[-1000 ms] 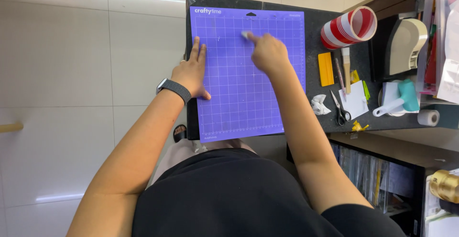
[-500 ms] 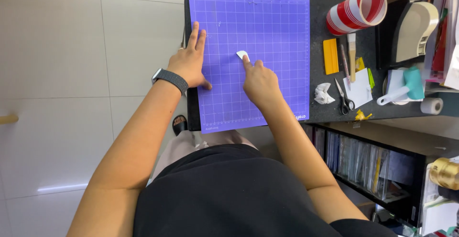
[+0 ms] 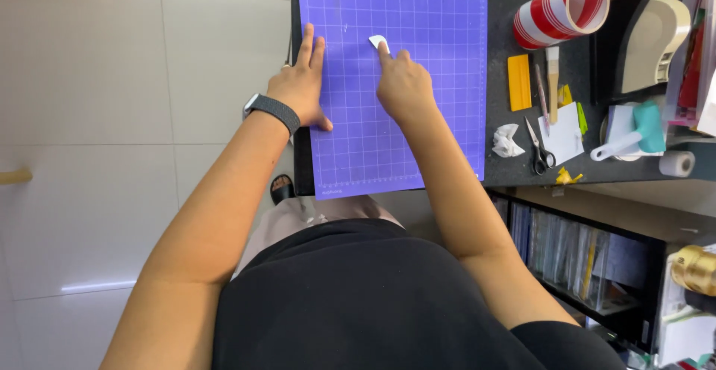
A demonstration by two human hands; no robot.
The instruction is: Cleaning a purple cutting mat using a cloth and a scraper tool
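Note:
A purple gridded cutting mat (image 3: 440,116) lies on a dark table (image 3: 500,161). My left hand (image 3: 302,86) lies flat with fingers spread on the mat's left edge, a dark watch on its wrist. My right hand (image 3: 403,83) is curled near the mat's middle, its fingers closed on a small white scraper (image 3: 379,41) pressed against the mat surface.
Right of the mat lie a yellow scraper (image 3: 519,82), a brush (image 3: 552,71), scissors (image 3: 538,150), crumpled paper (image 3: 507,140) and a white card (image 3: 563,133). A red-and-white striped roll (image 3: 559,12), a tape dispenser (image 3: 652,42) and a teal-handled roller (image 3: 634,131) stand further right. Shelves sit below.
My right hand drew the white scraper down the mat towards me, then pushed it back up towards the mat's top. My left hand stayed on the left edge.

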